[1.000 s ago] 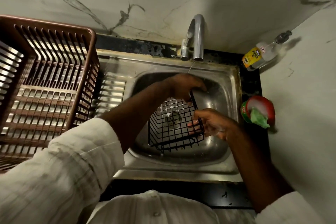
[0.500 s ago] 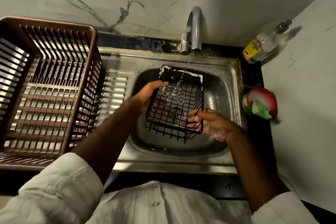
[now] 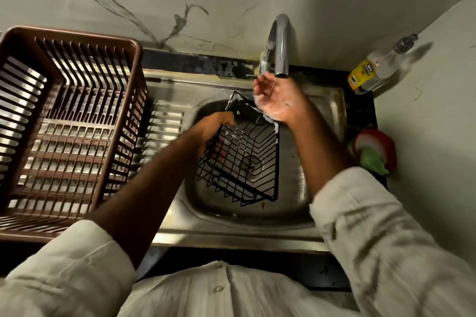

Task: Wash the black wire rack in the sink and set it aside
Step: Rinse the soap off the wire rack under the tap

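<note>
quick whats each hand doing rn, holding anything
Left hand: grips the left rim of the black wire rack, over the stainless steel sink.
Right hand: open and soapy, cupped under the curved metal tap, holding nothing.

Black counter [image 3: 257,262] set against a marbled wall, steel sink [image 3: 231,234] sunk into it, brown slatted basket [image 3: 72,35] stood on the ribbed drainboard [image 3: 167,123] at left, tap [image 3: 282,44] mounted behind the basin, clear pump bottle [image 3: 373,72] placed in the back right corner, red and green scrubber [image 3: 376,152] kept at the right edge.
</note>
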